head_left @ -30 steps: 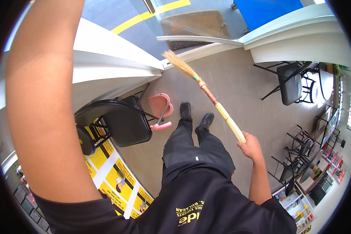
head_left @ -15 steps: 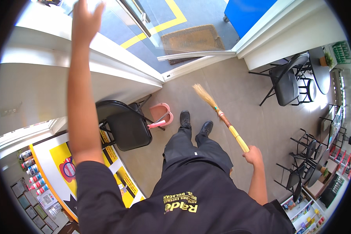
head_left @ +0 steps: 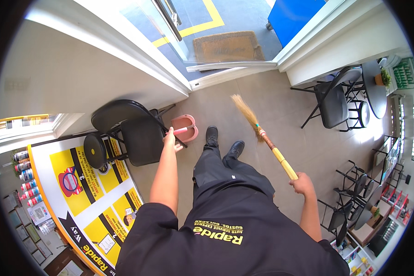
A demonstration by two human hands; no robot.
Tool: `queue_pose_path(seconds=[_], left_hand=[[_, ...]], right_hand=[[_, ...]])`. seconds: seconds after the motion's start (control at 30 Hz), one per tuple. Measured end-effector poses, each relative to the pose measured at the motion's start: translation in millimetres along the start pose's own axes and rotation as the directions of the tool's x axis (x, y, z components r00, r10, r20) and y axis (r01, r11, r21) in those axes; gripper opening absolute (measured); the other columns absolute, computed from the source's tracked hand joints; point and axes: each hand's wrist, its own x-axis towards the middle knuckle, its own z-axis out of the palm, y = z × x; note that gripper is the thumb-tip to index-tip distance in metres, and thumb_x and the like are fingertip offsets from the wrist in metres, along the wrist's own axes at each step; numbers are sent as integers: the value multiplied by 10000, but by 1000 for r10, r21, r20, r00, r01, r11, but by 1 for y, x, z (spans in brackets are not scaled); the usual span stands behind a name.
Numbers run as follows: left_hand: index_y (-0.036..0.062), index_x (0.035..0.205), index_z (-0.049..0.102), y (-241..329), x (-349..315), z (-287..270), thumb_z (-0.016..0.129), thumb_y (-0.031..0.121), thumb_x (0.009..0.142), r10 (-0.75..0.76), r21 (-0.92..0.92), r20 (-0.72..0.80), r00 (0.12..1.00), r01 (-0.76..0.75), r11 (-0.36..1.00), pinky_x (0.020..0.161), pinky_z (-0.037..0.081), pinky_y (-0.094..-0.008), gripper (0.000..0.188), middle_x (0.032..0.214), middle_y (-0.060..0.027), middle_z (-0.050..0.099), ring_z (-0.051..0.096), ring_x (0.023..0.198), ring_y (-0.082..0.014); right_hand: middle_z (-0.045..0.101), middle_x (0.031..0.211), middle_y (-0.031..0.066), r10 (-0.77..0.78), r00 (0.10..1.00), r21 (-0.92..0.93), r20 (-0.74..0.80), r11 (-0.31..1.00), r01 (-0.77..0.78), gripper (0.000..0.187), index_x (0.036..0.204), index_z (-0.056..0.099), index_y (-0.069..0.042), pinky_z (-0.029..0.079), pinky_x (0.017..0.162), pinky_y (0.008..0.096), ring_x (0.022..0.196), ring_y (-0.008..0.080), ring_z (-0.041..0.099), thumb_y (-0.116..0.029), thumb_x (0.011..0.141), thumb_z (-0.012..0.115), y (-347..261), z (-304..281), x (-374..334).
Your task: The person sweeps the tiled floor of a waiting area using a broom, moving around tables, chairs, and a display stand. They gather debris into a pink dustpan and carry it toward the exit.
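Observation:
In my right hand (head_left: 302, 184) is a soft broom, its fingers closed round the yellow lower handle. The broom (head_left: 273, 146) slants up and left, and its straw bristles (head_left: 246, 112) point toward the doorway. Down at the left, my left hand (head_left: 170, 139) closes on the handle end of a pink dustpan (head_left: 186, 134). The dustpan is beside a black folding chair (head_left: 142, 138), just left of my black shoes (head_left: 211, 136).
Ahead stands a glass door (head_left: 170, 27), with a brown mat (head_left: 227, 47) beyond the sill. A round black stool (head_left: 94, 151) and a yellow-and-white poster counter (head_left: 69, 184) are at left. Black chairs (head_left: 333, 105) and round tables (head_left: 374, 89) line the right.
My left hand has come down from high at the upper left to the dustpan's handle. The broom stays in my right hand, and the view has shifted a little.

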Motion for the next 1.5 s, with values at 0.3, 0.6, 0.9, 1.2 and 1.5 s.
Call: queue_pose_path(seconds=[0.3, 0.6, 0.9, 1.2, 1.5], left_hand=[[-24, 1088, 541, -28, 76, 30, 586, 173, 1000, 146, -287, -57, 988, -156, 945, 824, 610, -441, 220, 1049, -172, 661, 692, 917, -290], [54, 1108, 610, -60, 9, 30, 641, 113, 955, 129, 48, 239, 962, -145, 988, 898, 568, -509, 167, 973, -66, 695, 699, 921, -238], [21, 1201, 518, -121, -100, 14, 710, 112, 908, 51, 405, 433, 900, -244, 881, 863, 563, -448, 361, 987, -65, 693, 688, 947, -199], [-60, 1081, 539, -181, -160, 60, 826, 109, 801, 103, 484, 656, 747, -522, 703, 689, 545, -288, 435, 916, -121, 724, 697, 803, -161], [32, 1063, 600, -215, -191, 118, 846, 286, 771, 64, 598, 755, 652, -727, 337, 786, 533, -366, 459, 955, -107, 746, 720, 886, -231]], right_hand=[[586, 665, 35, 31, 973, 402, 229, 907, -123, 173, 910, 599, -21, 436, 451, 287, 491, 120, 546, -181, 905, 663, 13, -4, -26], [564, 691, 4, -98, 871, 733, 482, 590, -340, 227, 976, 574, -52, 419, 454, 241, 519, 79, 519, -267, 967, 646, -11, 20, -6], [570, 717, -1, -306, 752, 800, 583, 57, -597, 154, 978, 563, -69, 474, 528, 229, 573, 89, 535, -190, 951, 654, -30, 61, 15], [514, 1051, 118, -221, 821, 844, 526, 19, -535, 352, 1094, 534, -117, 417, 1001, 671, 1225, 439, 483, -250, 815, 702, -108, 123, 58], [622, 986, 142, -398, 729, 811, 557, 72, -580, 241, 995, 562, -93, 543, 845, 544, 919, 372, 664, -244, 822, 636, -81, 132, 92]])
